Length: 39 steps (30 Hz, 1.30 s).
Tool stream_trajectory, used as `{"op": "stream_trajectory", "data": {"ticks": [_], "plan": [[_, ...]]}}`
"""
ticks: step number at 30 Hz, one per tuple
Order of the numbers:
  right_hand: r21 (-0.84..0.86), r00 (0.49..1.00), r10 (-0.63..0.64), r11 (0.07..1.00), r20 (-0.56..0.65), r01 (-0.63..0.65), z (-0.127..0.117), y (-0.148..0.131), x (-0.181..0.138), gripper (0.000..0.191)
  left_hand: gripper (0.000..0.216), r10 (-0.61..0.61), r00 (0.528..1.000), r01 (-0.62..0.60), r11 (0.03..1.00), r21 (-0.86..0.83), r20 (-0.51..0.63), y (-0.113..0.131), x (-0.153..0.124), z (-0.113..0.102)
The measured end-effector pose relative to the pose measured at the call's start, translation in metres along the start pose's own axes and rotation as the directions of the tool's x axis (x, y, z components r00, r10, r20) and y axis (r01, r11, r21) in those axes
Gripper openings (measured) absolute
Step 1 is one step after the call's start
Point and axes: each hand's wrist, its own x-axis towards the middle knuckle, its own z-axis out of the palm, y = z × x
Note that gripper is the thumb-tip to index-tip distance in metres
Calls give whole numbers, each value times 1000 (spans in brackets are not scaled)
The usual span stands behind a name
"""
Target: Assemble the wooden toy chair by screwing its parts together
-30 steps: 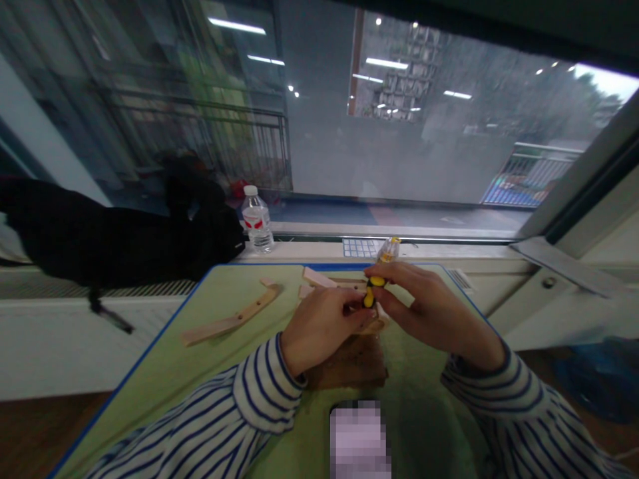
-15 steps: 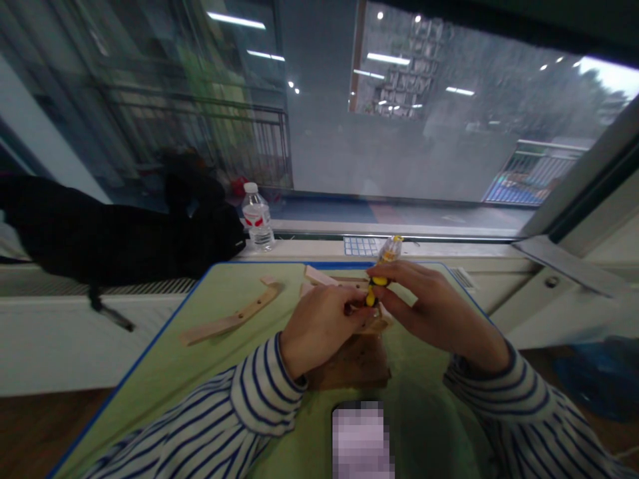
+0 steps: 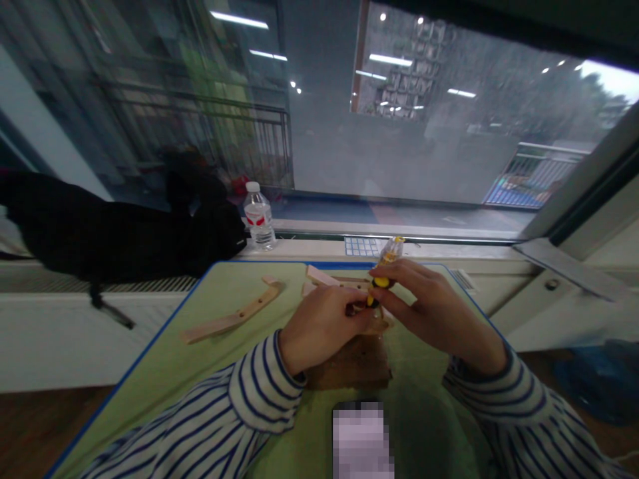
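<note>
Foreground: smartphone (image 3: 363, 440) with pixelated screen, flat on green, blue-edged bench (image 3: 164, 386). Just beyond, brown wooden block (image 3: 349, 370), flat on bench. Over its far end, small yellow-and-black tool (image 3: 381, 282), between both hands. Right hand (image 3: 432, 309): thumb and fingers narrowed around tool's upper part. Left hand (image 3: 322, 326): fingertips drawn in at tool's lower end; exact hold hidden, impossible to tell. Beneath tool, wooden part (image 3: 382, 325), partly covered by fingers. Left of hands and apart, bent wooden strip (image 3: 249, 310) with two holes. Beyond left hand, pale wooden pieces (image 3: 323, 275), partly hidden. Behind bench, on sill (image 3: 309, 249): clear bag (image 3: 391, 249) with yellow top, blue-gridded sheet (image 3: 362, 246), upright water bottle (image 3: 260, 219). Background: window (image 3: 324, 133) with bright light reflections.
</note>
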Motion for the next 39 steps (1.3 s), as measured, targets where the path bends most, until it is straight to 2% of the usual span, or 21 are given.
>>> {"op": "stream_trajectory", "data": {"ticks": [9, 18, 39], "plan": [[-2, 1000, 4, 1000, 14, -4, 0, 0, 1, 22, 22, -51, 998, 50, 998, -50, -27, -1, 0, 4], [13, 1000, -10, 1000, 9, 10, -1, -2, 0, 28, 24, -76, 997, 75, 997, -3, -34, 3, 0, -2], [27, 999, -39, 999, 11, 38, -1, -2, 0, 25, 22, -64, 997, 64, 998, -9, -44, 1, 0, 2]]}}
